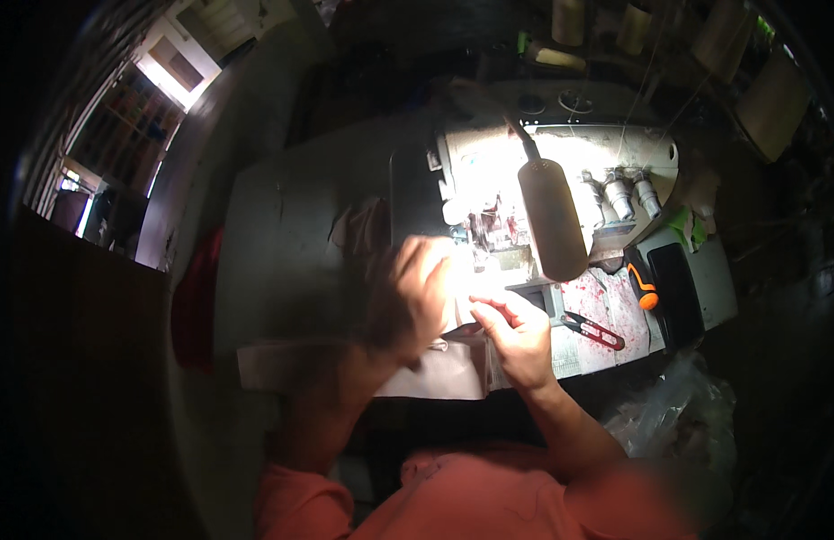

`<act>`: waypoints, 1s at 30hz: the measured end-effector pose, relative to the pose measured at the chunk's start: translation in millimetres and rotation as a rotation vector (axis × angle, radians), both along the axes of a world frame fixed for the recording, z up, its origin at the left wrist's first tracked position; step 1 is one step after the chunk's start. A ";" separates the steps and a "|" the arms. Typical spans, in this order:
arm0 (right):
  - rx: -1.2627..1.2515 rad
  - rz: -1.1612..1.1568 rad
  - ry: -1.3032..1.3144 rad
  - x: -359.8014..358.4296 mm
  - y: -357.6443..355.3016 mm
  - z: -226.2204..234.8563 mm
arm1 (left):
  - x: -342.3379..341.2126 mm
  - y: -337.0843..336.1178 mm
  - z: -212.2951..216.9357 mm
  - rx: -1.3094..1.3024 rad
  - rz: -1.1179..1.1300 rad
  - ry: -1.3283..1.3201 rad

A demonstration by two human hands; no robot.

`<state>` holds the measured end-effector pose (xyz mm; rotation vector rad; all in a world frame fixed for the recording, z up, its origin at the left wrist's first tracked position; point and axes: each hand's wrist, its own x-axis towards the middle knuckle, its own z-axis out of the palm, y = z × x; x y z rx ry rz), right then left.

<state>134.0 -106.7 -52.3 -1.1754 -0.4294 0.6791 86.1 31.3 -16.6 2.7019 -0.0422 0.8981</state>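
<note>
A pale piece of fabric (435, 378) lies along the front edge of the table, below the needle area of a white sewing machine (561, 148). My right hand (520, 342) is closed, thumb and forefinger pinched at the fabric's upper edge. Close beside it on the left, my left hand (417, 292) is raised over the fabric. Motion smears its fingers, so I cannot make out their grip. Strong glare hides the spot between my hands and the machine.
A long lamp head (552, 220) hangs over the machine. To the right lie red-handled thread snips (595, 330), an orange-and-black tool (642, 283) and a dark flat phone-like object (675, 292). A clear plastic bag (682, 409) sits below them. Red cloth (197, 301) hangs at the left edge.
</note>
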 end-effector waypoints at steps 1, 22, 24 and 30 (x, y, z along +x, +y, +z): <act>0.003 0.004 0.011 0.4 2.1 0.4 | -5.0 -5.6 1.3 -0.005 0.000 0.025; -0.073 -0.086 -0.071 -1.0 -61.4 -16.6 | -63.8 -33.0 -22.9 -0.029 -0.010 0.172; -0.076 -0.062 -0.076 -4.3 -60.8 -13.7 | -79.4 -72.7 -37.9 -0.010 0.230 0.280; -0.193 0.055 -0.112 -15.1 -59.5 6.5 | -82.4 -62.0 -48.1 -0.445 0.139 0.065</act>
